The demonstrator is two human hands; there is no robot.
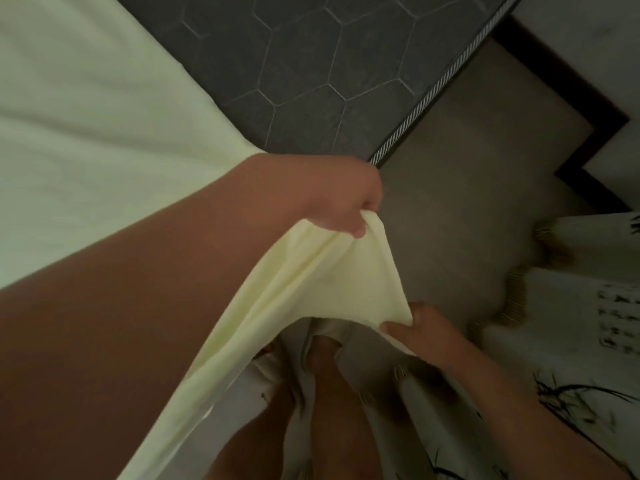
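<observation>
A pale yellow bed sheet [86, 126] covers the left part of a dark grey mattress [311, 53] quilted in hexagons. The sheet's corner hangs off the mattress corner. My left hand [332, 195] grips the upper edge of that corner, fingers curled over the fabric. Lower down, my right hand [422, 330] pinches the sheet's other edge between thumb and fingers. The cloth between the two hands forms an open pocket [346, 278].
The mattress edge has striped piping [446, 71]. Beige floor [467, 185] lies beyond the corner, with a dark skirting [588, 109] along the wall. White cloth with black ink-like print and tassels [571, 341] lies at the right. My legs [332, 393] show below.
</observation>
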